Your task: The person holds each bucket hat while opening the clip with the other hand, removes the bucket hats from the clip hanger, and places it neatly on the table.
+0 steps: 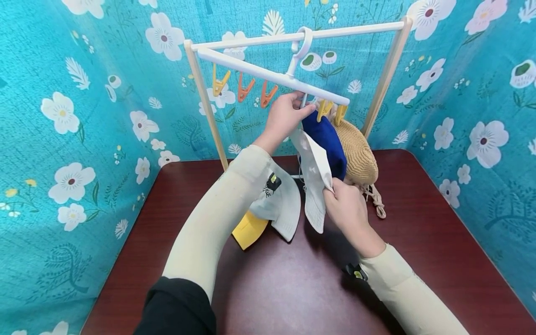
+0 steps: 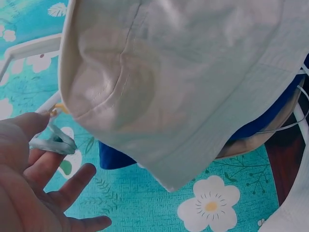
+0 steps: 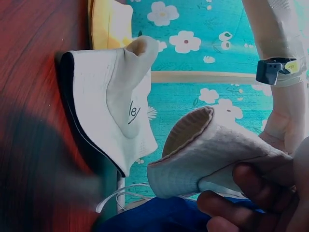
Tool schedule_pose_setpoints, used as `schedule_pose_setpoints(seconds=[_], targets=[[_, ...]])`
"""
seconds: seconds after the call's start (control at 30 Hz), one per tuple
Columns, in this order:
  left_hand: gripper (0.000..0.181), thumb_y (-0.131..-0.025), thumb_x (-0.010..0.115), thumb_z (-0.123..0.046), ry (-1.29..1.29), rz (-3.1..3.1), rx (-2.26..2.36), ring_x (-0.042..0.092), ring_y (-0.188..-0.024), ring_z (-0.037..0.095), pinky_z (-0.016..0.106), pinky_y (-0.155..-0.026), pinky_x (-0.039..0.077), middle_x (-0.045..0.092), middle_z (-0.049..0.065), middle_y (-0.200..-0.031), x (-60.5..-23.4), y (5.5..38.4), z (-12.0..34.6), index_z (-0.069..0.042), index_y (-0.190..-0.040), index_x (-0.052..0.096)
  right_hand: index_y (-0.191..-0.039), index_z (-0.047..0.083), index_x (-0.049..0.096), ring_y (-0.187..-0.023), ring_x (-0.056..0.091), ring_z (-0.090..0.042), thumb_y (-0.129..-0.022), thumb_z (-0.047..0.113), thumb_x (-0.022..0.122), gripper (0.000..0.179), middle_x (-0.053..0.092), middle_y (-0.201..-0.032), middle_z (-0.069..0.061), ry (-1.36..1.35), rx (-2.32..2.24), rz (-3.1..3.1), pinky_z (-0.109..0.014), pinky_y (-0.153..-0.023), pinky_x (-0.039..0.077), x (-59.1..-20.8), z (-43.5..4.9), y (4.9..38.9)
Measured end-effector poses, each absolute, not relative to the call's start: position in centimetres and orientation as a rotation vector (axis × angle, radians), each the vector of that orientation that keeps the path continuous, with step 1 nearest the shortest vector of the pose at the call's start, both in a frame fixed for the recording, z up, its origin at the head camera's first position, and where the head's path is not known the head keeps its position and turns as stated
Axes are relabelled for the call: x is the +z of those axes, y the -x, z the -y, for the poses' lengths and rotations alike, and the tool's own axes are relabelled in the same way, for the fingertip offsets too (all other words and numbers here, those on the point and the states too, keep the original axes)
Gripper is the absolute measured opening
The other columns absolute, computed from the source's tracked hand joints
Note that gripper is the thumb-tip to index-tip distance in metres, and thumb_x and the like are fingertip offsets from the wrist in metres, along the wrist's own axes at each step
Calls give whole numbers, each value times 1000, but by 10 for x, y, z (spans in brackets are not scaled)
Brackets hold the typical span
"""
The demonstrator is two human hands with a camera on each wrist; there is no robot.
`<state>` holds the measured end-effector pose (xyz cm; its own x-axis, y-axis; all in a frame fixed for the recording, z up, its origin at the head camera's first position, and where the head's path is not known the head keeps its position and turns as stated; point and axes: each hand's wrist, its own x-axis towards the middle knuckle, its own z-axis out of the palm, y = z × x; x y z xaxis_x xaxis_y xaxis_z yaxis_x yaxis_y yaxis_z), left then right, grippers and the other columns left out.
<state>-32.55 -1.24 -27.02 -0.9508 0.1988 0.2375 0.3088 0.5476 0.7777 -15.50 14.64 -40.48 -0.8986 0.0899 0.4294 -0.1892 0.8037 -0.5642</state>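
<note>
A white bucket hat (image 1: 311, 179) hangs tilted below a white hanger (image 1: 259, 73). My right hand (image 1: 347, 204) pinches the hat by its brim; the right wrist view shows the brim (image 3: 207, 157) folded, with the fingers against it. Up at the hanger bar, my left hand (image 1: 286, 114) pinches a pale clip (image 2: 60, 143) between thumb and index finger, its other fingers spread. The clip stands beside the hat's crown; whether it touches the fabric I cannot tell. Behind the white hat hang a blue hat (image 1: 324, 139) and a woven straw hat (image 1: 356, 153).
Two yellow clips, one a yellow clip (image 1: 324, 110), sit at the hanger's right; a yellow clip (image 1: 219, 83) and orange clips (image 1: 245, 88) hang at its left. A rack bar (image 1: 356, 31) carries the hanger. A pale lettered hat (image 1: 284, 200) and a yellow hat (image 1: 250, 230) rest on the table (image 1: 272, 293).
</note>
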Motion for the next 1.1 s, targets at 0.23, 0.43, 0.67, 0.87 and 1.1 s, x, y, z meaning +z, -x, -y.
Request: schedule_pose_setpoints(seconds=[0.23, 0.43, 0.67, 0.87, 1.1], targets=[[52, -96, 72, -43, 413, 2630, -1445, 63, -123, 10, 29, -99, 53, 69, -3, -133, -276, 322, 23, -27, -144, 59, -66, 18, 44, -49, 44, -26, -90, 17, 51, 25, 47, -55, -2, -70, 856, 2545, -37, -43, 30, -403, -147, 155], [53, -96, 71, -44, 435, 2601, -1436, 62, -126, 14, 31, -101, 52, 67, -1, -136, -279, 315, 33, -26, -144, 60, -67, 17, 46, -51, 48, -27, -91, 18, 51, 25, 52, -57, -3, -66, 852, 2554, -37, -44, 32, -403, -149, 156], [52, -95, 71, -48, 483, 2624, -1338, 61, -126, 11, 31, -104, 50, 68, -3, -135, -281, 303, 45, -28, -142, 61, -68, 18, 48, -52, 50, -26, -92, 18, 51, 24, 54, -59, -3, -74, 841, 2553, -37, -43, 33, -405, -151, 157], [50, -95, 70, -51, 512, 2614, -1287, 59, -128, 7, 30, -103, 51, 67, -10, -136, -284, 291, 58, -30, -140, 63, -68, 18, 49, -52, 52, -28, -91, 18, 52, 23, 56, -60, -4, -80, 821, 2546, -38, -44, 34, -406, -153, 157], [50, -95, 69, -53, 517, 2608, -1264, 58, -128, 7, 33, -101, 52, 67, -12, -135, -290, 273, 76, -30, -139, 63, -69, 18, 49, -54, 56, -29, -92, 19, 51, 23, 58, -61, -5, -99, 782, 2541, -40, -45, 35, -408, -153, 158]])
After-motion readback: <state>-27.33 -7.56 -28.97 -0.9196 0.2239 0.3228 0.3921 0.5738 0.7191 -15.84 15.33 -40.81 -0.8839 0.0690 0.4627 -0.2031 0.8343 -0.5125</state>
